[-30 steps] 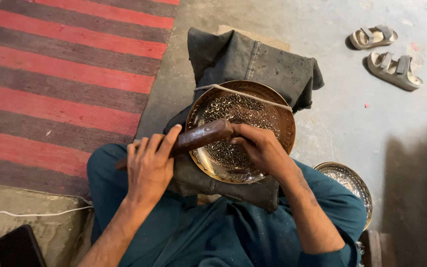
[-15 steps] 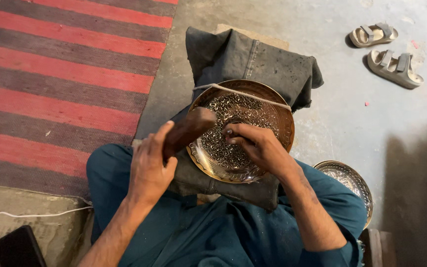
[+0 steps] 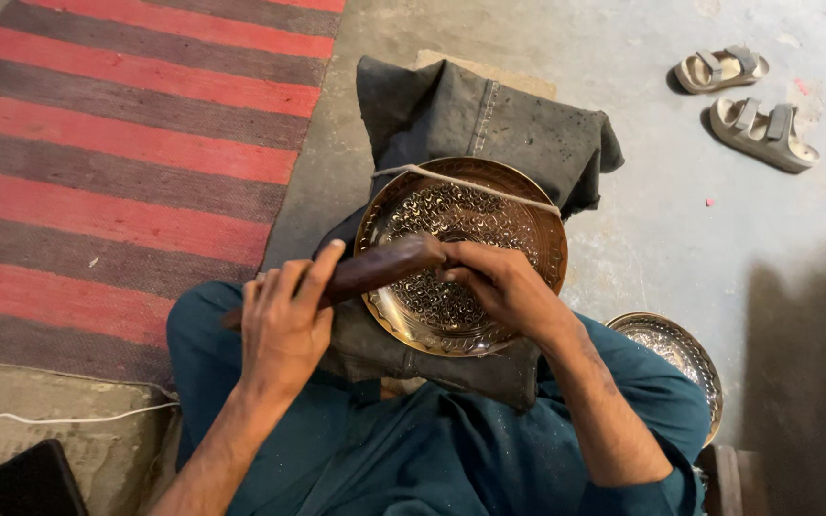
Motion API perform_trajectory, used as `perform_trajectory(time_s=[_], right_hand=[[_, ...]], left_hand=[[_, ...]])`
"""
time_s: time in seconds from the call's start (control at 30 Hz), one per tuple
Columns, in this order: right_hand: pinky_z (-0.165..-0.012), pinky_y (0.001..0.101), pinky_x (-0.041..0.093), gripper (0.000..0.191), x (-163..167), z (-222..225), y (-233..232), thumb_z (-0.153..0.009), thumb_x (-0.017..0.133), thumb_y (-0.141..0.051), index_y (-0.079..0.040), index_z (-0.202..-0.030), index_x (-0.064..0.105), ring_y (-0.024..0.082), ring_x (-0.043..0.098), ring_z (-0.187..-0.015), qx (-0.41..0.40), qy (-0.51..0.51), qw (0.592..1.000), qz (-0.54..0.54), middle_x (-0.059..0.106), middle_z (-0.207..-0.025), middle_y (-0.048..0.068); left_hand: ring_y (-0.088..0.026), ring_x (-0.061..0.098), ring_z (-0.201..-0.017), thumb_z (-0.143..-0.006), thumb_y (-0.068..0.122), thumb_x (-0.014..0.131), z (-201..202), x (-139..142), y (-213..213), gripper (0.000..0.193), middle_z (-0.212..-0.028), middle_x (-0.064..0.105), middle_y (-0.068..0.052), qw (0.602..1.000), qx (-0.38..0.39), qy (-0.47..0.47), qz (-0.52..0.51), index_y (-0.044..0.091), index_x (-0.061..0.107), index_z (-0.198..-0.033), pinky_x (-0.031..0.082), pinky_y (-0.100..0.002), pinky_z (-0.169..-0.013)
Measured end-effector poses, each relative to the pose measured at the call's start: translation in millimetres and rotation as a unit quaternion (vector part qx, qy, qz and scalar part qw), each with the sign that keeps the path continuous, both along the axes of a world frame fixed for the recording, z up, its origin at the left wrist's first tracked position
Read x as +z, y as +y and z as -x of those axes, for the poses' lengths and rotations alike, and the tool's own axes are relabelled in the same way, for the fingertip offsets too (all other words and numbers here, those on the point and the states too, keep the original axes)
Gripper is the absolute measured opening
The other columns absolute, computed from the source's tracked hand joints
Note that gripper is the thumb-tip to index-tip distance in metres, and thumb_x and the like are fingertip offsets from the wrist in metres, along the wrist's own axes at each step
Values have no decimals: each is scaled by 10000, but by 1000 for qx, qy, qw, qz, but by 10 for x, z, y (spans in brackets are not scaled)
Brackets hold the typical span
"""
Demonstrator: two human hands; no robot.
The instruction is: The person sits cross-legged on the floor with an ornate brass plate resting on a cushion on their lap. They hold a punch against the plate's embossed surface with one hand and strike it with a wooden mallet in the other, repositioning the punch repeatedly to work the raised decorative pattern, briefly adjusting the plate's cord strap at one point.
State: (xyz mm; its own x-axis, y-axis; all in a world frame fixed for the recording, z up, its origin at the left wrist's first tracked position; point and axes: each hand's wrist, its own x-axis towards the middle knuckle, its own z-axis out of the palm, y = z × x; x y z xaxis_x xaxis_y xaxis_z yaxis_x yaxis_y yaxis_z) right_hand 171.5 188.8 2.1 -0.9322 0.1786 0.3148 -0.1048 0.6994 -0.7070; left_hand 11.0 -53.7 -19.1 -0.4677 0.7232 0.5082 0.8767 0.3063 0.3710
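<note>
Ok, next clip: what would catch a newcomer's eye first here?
The ornate brass plate at centre, resting on a dark grey cloth bundle in the person's lap, with a cord stretched across its upper part. The left hand grips a dark wooden tool over it, and the right hand rests on the plate. To the left lies a red-and-grey striped rug; a pair of sandals sits upper right.

A bare grey concrete floor [image 3: 681,239] fills the right and far side, stained and scuffed. On the left lies a rug [image 3: 117,172] striped red and dark grey. A pair of pale sandals [image 3: 743,100] sits far right. Near left, a white cable [image 3: 59,419] crosses a mat beside a dark phone [image 3: 35,480].
</note>
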Motion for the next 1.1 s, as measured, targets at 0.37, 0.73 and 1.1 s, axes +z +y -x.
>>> perform_trajectory(time_s=[0.37,0.73,1.1], right_hand=[[-946,333,625,162,88,-239,120,-1004,556,71,27,-1142,629,202,727,-1033,-78,135,977,149,699,-1139,120],[-813,334,622,141,-214,-672,801,-1097,508,-41,-27,-1234,539,137,653,-843,-256,295,865,315,618,-926,67],[-713,206,398,166,-378,-460,558,-1035,469,-48,-6,-1129,600,55,488,-816,-257,199,930,170,550,-915,-16]], left_hand=[[-366,664,-1110,-785,32,704,60,-222,-449,692,-1141,685,-197,946,45,-320,32,88,470,-1434,544,-432,-893],[-181,749,-1039,-915,206,631,-400,-1526,-1622,387,-1050,733,-83,779,-69,-394,482,255,605,-1298,561,-300,-949],[-343,699,-882,-851,152,673,-248,58,-656,292,-885,691,-103,966,-16,-229,117,125,655,-1141,552,-433,-742]])
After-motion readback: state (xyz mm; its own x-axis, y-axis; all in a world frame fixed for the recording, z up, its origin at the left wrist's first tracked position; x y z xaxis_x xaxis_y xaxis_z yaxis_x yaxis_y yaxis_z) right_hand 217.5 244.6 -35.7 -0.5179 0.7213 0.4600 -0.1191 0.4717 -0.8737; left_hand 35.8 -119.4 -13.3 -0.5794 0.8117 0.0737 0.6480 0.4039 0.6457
